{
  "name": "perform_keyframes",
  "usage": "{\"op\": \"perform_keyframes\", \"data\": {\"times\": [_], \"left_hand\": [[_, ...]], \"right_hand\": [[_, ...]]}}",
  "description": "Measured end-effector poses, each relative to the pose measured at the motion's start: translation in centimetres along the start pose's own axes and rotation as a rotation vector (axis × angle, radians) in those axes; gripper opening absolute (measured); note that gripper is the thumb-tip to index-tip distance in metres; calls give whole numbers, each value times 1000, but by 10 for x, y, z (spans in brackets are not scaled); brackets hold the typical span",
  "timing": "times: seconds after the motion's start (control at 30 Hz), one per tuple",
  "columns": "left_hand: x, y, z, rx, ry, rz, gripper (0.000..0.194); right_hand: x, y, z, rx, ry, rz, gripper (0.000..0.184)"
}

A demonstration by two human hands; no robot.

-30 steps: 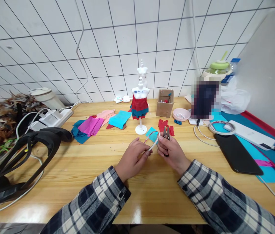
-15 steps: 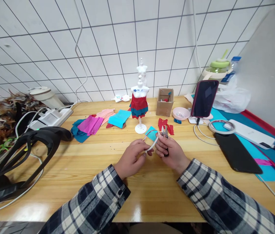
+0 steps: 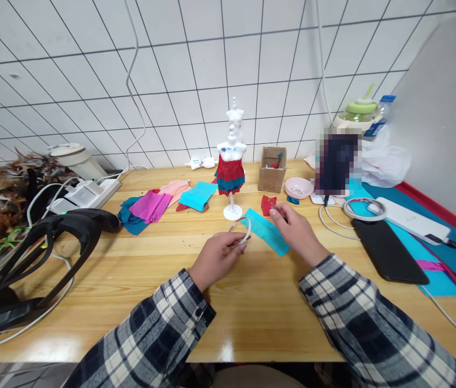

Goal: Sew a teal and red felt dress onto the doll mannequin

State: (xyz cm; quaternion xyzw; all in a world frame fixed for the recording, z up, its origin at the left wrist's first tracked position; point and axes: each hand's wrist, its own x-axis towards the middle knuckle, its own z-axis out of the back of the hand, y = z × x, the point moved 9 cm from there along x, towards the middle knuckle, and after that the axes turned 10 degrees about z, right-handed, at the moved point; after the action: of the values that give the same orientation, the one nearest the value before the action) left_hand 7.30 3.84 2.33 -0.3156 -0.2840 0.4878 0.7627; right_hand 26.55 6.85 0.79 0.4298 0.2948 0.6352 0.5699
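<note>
My left hand (image 3: 218, 257) is closed around a thin roll of white tape (image 3: 248, 229), which stands up as a ring above the fingers. My right hand (image 3: 298, 233) grips small scissors (image 3: 274, 207); only their tip and a bit of dark handle show, the rest lies hidden under the fingers. Under and beside this hand a bright blue strip of crepe paper (image 3: 266, 231) lies flat on the table. A red scrap (image 3: 268, 205) is just beyond the scissors' tip. Behind both hands stands a small white dress form (image 3: 232, 151) wearing a layered red and blue skirt (image 3: 230, 175).
A small cardboard box (image 3: 272, 178) and a pink bowl (image 3: 299, 187) of small shiny pieces stand at the back. Coloured sheets (image 3: 151, 207) lie to the left, near a black headset (image 3: 50, 258) and a power strip (image 3: 86, 196). At right are a black phone (image 3: 392, 250) and cables.
My right hand has moved away from the left, rightward and slightly forward, taking the scissors off the tape. The blue strip now shows more fully, while the right hand covers part of the red scraps.
</note>
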Motion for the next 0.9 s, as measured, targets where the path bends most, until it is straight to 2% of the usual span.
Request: {"op": "perform_keyframes", "data": {"times": [0.03, 0.1, 0.17, 0.23, 0.3, 0.37, 0.43, 0.5, 0.6, 0.73, 0.8, 0.9], "left_hand": [[1, 3, 2, -53, -11, 53, 28], [1, 6, 2, -192, 5, 108, 39], [1, 6, -3, -353, 60, 127, 49], [1, 10, -10, -479, 117, 157, 54], [0, 17, -17, -535, 145, 198, 57], [0, 23, -23, -536, 159, 223, 59], [-1, 25, -27, -513, 179, 220, 58], [-1, 23, -28, -486, 190, 197, 54], [-1, 20, -29, -453, 195, 175, 50], [-1, 18, -30, -418, 215, 164, 47], [-1, 16, -27, -371, 197, 148, 43], [0, 10, -15, -177, 118, 98, 28]], "right_hand": [[2, -1, 11, -262, -11, 31, 30], [6, -7, 17, -629, 57, 49, 27], [7, -12, 14, -801, 138, 80, 27], [7, -9, 12, -863, 118, 138, 29], [5, 4, 12, -844, 13, 237, 32], [-1, 26, 4, -713, -40, 406, 32], [-11, 48, -12, -503, 15, 588, 28], [-21, 63, -27, -330, 86, 684, 29], [-26, 68, -35, -250, 66, 667, 23], [-23, 63, -33, -211, 33, 616, 8], [-21, 62, -32, -195, 36, 609, 8], [-18, 57, -29, -172, 35, 569, 11]]}}
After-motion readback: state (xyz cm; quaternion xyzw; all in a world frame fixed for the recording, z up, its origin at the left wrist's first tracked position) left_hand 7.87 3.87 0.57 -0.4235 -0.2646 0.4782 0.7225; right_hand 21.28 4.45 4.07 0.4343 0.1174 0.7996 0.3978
